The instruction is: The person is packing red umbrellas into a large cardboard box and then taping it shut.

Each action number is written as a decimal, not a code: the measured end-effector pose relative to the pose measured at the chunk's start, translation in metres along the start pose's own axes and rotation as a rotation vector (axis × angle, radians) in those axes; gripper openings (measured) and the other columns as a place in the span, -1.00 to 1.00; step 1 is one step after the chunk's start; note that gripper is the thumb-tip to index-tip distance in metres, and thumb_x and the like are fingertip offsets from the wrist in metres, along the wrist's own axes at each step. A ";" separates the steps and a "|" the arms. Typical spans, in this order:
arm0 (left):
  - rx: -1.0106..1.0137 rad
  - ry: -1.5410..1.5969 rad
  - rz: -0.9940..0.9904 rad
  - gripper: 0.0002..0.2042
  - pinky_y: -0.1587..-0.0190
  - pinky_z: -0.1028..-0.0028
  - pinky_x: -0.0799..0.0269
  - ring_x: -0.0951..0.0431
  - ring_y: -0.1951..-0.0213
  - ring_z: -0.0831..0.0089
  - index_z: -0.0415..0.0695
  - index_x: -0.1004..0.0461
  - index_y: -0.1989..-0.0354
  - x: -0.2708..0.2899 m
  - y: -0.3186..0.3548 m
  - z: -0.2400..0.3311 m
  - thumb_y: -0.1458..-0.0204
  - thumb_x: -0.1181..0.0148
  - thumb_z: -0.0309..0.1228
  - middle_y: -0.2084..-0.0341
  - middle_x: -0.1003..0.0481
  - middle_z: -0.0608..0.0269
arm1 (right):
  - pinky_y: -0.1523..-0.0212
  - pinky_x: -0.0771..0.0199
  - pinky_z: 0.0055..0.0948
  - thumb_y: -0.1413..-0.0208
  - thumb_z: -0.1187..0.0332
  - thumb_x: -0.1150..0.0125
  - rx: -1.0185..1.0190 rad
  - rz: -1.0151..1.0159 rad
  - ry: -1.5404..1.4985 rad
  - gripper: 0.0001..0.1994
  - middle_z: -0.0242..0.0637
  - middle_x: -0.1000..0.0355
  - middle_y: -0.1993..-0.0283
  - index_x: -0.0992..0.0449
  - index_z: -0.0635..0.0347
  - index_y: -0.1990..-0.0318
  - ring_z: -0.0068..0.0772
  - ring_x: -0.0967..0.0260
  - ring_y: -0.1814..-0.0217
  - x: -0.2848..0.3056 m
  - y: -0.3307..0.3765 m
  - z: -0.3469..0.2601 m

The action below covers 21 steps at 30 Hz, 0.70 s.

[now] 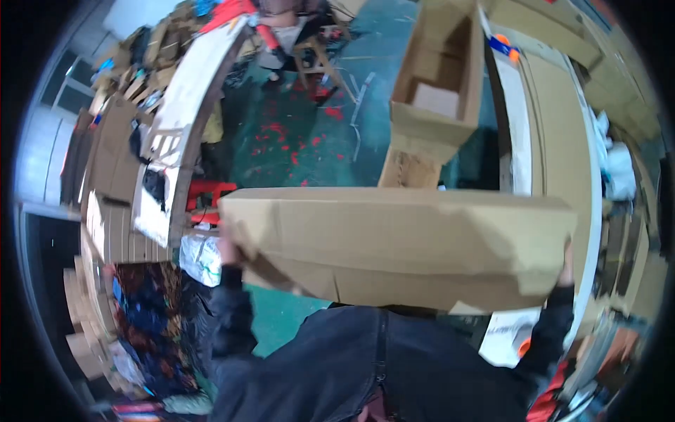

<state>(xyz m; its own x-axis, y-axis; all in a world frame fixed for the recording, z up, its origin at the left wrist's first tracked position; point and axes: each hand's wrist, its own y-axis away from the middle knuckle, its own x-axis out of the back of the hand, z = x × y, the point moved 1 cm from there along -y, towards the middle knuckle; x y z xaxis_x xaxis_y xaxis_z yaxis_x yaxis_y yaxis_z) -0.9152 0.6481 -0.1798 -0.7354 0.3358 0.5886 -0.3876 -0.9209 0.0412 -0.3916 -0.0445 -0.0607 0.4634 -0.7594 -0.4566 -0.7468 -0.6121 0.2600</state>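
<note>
A long brown cardboard box [394, 239] spans the view in front of my body, lifted clear of the floor. My left hand [228, 247] grips its left end, with part of the fingers hidden by the box and blurred. At the other end my right hand [567, 267] is pressed to the side, its far fingers out of sight. Beyond the held box stands a tall open cardboard box [397, 116], its flap hanging toward me and a pale patch showing inside.
A long bench [517, 133] with flat cardboard [562, 126] runs along the right; a blue and orange tape dispenser [503, 48] lies on it. At left is a white-topped table [184, 91]. Red scraps dot the green floor [295, 133]. A person [281, 35] is near a wooden stool [316, 60].
</note>
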 end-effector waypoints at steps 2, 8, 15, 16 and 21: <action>0.433 0.839 -0.281 -0.48 0.01 0.32 -0.45 -0.49 0.05 0.31 -0.22 -0.29 -0.15 0.007 -0.019 0.078 -0.25 0.20 -0.02 0.01 -0.44 0.11 | -0.16 -0.34 -0.22 -0.23 -0.22 0.30 -0.104 0.174 -0.011 -0.28 -0.16 -0.24 -0.25 -0.12 0.23 -0.29 -0.19 -0.29 -0.19 -0.010 0.013 0.003; 0.684 1.188 -0.855 -0.49 -0.02 0.31 -0.42 -0.45 -0.02 0.32 -0.23 -0.25 -0.19 0.096 -0.154 -0.131 -0.25 0.15 -0.06 -0.05 -0.41 0.14 | -0.10 -0.37 -0.33 -0.26 -0.02 0.11 -0.232 0.152 0.022 -0.46 -0.24 -0.34 -0.16 -0.22 0.13 -0.25 -0.34 -0.36 -0.09 -0.094 -0.101 0.076; 0.727 0.920 -0.967 -0.50 -0.03 0.32 -0.41 -0.44 -0.03 0.33 -0.23 -0.24 -0.19 0.061 -0.244 -0.041 -0.25 0.13 -0.09 -0.05 -0.41 0.14 | -0.10 -0.36 -0.36 -0.23 -0.01 0.08 -0.333 0.182 -0.053 -0.46 -0.25 -0.35 -0.16 -0.22 0.10 -0.25 -0.35 -0.35 -0.12 -0.071 -0.133 0.074; 0.724 0.885 -0.938 -0.50 -0.04 0.33 -0.40 -0.44 -0.03 0.33 -0.23 -0.24 -0.20 0.094 -0.242 -0.023 -0.25 0.13 -0.09 -0.06 -0.41 0.14 | -0.10 -0.36 -0.36 -0.23 -0.02 0.07 -0.293 0.181 -0.139 -0.45 -0.25 -0.35 -0.16 -0.23 0.11 -0.25 -0.35 -0.35 -0.12 -0.080 -0.143 0.069; 0.665 0.763 -0.941 -0.50 -0.05 0.34 -0.39 -0.43 -0.04 0.34 -0.24 -0.23 -0.20 0.061 -0.305 0.046 -0.24 0.12 -0.11 -0.06 -0.40 0.14 | -0.09 -0.39 -0.33 -0.22 -0.06 0.09 -0.004 0.388 -0.145 -0.41 -0.24 -0.36 -0.14 -0.22 0.19 -0.24 -0.31 -0.36 -0.11 -0.089 -0.161 0.060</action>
<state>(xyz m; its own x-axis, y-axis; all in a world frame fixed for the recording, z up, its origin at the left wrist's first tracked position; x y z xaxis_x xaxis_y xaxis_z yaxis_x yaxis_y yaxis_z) -0.8161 0.9401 -0.1191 -0.5498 0.7034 -0.4505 -0.7265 -0.1366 0.6735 -0.3411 0.1348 -0.1137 0.0759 -0.8950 -0.4395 -0.8506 -0.2881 0.4399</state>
